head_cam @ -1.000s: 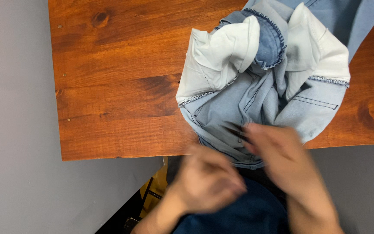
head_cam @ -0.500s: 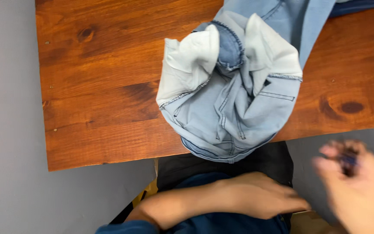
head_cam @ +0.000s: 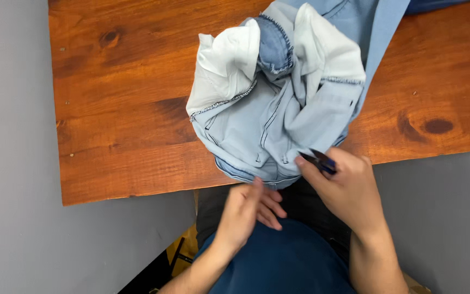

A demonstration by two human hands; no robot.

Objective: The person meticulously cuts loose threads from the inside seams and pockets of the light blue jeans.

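Right fingers (head_cam: 322,171) around small snips (head_cam: 322,161)

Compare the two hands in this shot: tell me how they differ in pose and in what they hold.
The right hand grips a small dark snipping tool at the edge of the light-blue jeans; the left hand holds nothing. The right hand sits higher, at the table's edge; the left hangs below it, fingers loosely extended. Both are bare.
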